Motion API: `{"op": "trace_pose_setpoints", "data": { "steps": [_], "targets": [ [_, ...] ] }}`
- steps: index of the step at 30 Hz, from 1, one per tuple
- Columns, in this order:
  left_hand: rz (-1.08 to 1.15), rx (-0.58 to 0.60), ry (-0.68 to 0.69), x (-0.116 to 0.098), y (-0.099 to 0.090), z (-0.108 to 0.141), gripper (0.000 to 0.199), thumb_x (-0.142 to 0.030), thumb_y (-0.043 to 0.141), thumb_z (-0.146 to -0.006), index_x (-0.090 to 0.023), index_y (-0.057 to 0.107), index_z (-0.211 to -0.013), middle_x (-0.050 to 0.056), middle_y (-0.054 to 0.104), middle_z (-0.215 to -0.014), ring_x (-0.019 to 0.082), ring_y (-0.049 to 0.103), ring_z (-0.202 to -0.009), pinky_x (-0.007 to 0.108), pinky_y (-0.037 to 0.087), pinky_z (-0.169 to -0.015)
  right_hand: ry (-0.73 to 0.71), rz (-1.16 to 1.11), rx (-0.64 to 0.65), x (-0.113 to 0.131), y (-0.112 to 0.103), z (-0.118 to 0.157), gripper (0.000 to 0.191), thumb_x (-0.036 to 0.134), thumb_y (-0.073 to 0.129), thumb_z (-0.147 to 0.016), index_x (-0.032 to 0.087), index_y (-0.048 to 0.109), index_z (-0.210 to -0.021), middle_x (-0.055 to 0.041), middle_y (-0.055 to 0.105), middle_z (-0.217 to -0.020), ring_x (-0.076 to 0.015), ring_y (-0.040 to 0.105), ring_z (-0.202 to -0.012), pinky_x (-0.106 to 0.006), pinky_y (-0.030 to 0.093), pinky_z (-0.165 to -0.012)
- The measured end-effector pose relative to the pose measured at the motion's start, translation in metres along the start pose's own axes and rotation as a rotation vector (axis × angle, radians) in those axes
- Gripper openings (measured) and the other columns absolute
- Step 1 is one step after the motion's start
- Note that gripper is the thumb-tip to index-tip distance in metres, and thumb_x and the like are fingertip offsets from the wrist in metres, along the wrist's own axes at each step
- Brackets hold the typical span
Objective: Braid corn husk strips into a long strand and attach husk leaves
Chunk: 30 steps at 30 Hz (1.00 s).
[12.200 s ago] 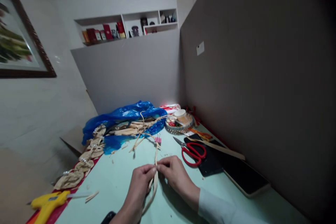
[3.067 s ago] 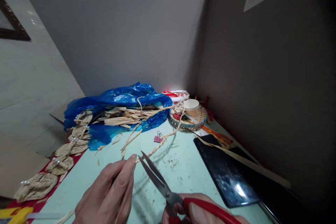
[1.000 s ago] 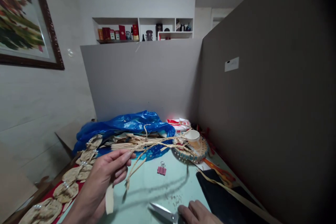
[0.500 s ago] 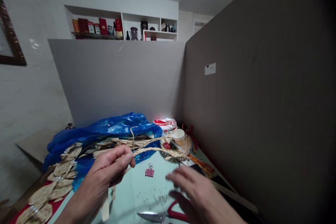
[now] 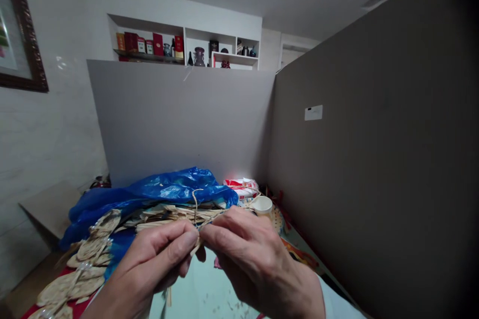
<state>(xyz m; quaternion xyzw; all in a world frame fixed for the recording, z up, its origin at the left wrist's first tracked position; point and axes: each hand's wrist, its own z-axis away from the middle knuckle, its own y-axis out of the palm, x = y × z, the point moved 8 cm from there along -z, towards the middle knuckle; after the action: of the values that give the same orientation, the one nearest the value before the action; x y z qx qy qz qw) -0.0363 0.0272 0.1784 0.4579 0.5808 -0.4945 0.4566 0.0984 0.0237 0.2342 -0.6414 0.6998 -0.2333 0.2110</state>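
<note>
My left hand (image 5: 160,254) pinches a braided straw cord (image 5: 195,204) between thumb and fingertips. Close against it, my right hand (image 5: 250,251) has its thumb and fingers pressed together on the same cord. A thin end of the cord sticks up above the fingertips, and a short pale strand shows between the two hands. Most of the cord is hidden behind my right hand. Below the fingers, only an edge of a pink binder clip (image 5: 217,262) shows.
Dry husk strips (image 5: 164,214) lie beneath a blue plastic bag (image 5: 179,182). Flat, coiled husk pieces (image 5: 73,284) line the left side. A white paper cup (image 5: 262,204) and a red-white packet (image 5: 242,188) stand behind my right hand. Grey partitions (image 5: 179,114) enclose the pale green tabletop (image 5: 209,291).
My right hand has moved up and left from above the scissors, closing on the cord beside my left hand. The view has shifted, and the scissors are nearly out of frame.
</note>
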Motion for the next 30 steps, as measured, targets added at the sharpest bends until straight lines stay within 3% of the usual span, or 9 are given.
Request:
{"op": "trace_pose_setpoints", "data": {
  "steps": [6,9,12,14,16,18,23,27,30],
  "targets": [
    [0.233,-0.121,-0.095,-0.004,-0.003,0.005,0.031,-0.046,0.079,-0.062,-0.019,0.065,-0.058,-0.002,0.047,-0.054,0.01,0.037,-0.051,0.019,0.033,-0.046,0.003,0.084,0.046,-0.001,0.007,-0.006,0.022,0.01,0.046,-0.089,0.012,0.067,-0.089,0.0005,0.045,-0.063,-0.0118,0.036,-0.056,-0.027,0.029,-0.052],
    [0.507,-0.19,-0.097,0.002,-0.012,0.005,0.025,-0.045,0.078,-0.062,-0.021,0.071,-0.065,0.0,0.058,-0.057,0.014,0.051,-0.055,0.024,0.046,-0.052,0.093,-0.016,-0.042,-0.006,0.002,-0.014,0.023,0.01,0.046,-0.089,0.014,0.066,-0.078,-0.0003,0.052,-0.06,-0.0114,0.04,-0.055,-0.027,0.032,-0.054],
    [0.742,-0.415,-0.103,0.019,-0.037,0.002,0.019,-0.042,0.075,-0.059,-0.023,0.073,-0.064,0.004,0.072,-0.067,0.023,0.065,-0.07,0.035,0.057,-0.065,0.373,-0.314,-0.244,-0.029,-0.002,-0.018,0.019,0.019,0.054,-0.087,0.016,0.067,-0.075,-0.0006,0.059,-0.06,-0.0109,0.044,-0.053,-0.025,0.035,-0.053],
    [0.812,-0.495,-0.087,0.024,-0.044,-0.002,0.017,-0.039,0.077,-0.057,-0.023,0.075,-0.064,0.005,0.077,-0.075,0.025,0.069,-0.077,0.036,0.06,-0.07,0.632,-0.623,-0.34,-0.048,0.011,-0.015,0.021,0.03,0.057,-0.086,0.016,0.068,-0.074,0.001,0.056,-0.054,-0.0099,0.043,-0.048,-0.023,0.035,-0.049],
    [0.752,-0.464,0.042,0.013,-0.04,-0.007,0.02,-0.035,0.081,-0.058,-0.023,0.078,-0.073,0.005,0.078,-0.085,0.025,0.069,-0.085,0.032,0.059,-0.074,0.794,-0.897,-0.375,-0.056,0.03,-0.013,0.028,0.038,0.058,-0.085,0.015,0.067,-0.072,0.0028,0.05,-0.049,-0.009,0.04,-0.045,-0.021,0.035,-0.047],
    [0.689,-0.407,0.126,0.003,-0.026,-0.009,0.025,-0.03,0.086,-0.054,-0.025,0.079,-0.078,0.003,0.079,-0.088,0.026,0.069,-0.092,0.029,0.057,-0.08,0.833,-1.035,-0.374,-0.053,0.044,-0.013,0.033,0.043,0.06,-0.083,0.014,0.068,-0.072,0.0031,0.049,-0.048,-0.0088,0.039,-0.045,-0.022,0.039,-0.05],
    [0.579,-0.314,0.166,0.001,-0.002,-0.009,0.021,-0.026,0.088,-0.054,-0.026,0.081,-0.074,0.003,0.077,-0.089,0.028,0.064,-0.103,0.033,0.05,-0.095,0.82,-1.003,-0.322,-0.041,0.055,-0.006,0.034,0.044,0.06,-0.085,0.014,0.071,-0.07,0.0003,0.055,-0.053,-0.01,0.043,-0.049,-0.022,0.043,-0.056],
    [0.543,-0.323,0.107,0.015,-0.003,-0.013,0.019,-0.023,0.086,-0.056,-0.026,0.081,-0.075,-0.001,0.07,-0.064,0.021,0.064,-0.076,0.027,0.052,-0.075,0.862,-0.933,-0.339,-0.047,0.066,0.011,0.035,0.042,0.059,-0.086,0.015,0.072,-0.067,-0.0014,0.06,-0.057,-0.0108,0.044,-0.05,-0.023,0.043,-0.057],
    [0.533,-0.305,0.079,0.021,0.001,-0.017,0.015,-0.03,0.085,-0.06,-0.023,0.079,-0.071,-0.001,0.064,-0.061,0.016,0.055,-0.063,0.022,0.047,-0.059,0.845,-0.764,-0.302,-0.052,0.069,0.026,0.04,0.044,0.056,-0.087,0.015,0.073,-0.065,-0.0034,0.064,-0.06,-0.0127,0.049,-0.054,-0.025,0.043,-0.059]
  ]
}}
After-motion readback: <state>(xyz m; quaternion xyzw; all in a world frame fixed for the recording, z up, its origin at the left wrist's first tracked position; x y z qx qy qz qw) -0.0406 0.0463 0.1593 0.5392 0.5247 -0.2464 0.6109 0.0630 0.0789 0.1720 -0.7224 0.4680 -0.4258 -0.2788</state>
